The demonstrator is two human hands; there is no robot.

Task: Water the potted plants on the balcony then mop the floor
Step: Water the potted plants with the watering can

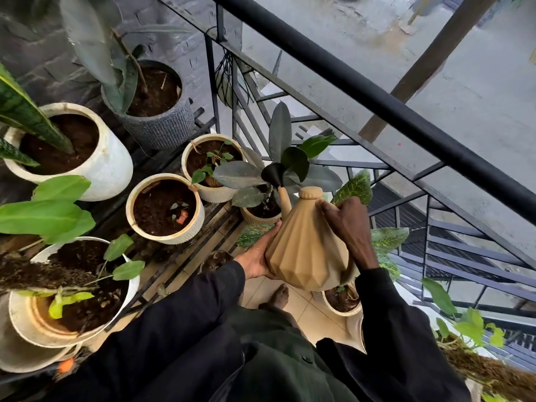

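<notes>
One wide-angle camera, worn on the head, faces forward and steeply down from close above the person's dark sleeves (185, 329) at the bottom of the frame. At left stand white and grey plant pots (110, 166). A black metal balcony railing (377, 100) crosses diagonally to the right edge, with grey paved ground (362, 30) far below at upper right.

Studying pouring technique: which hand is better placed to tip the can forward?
Probably left: the left hand supports the watering can underneath, ready to raise it; the right hand grips its top.
</notes>
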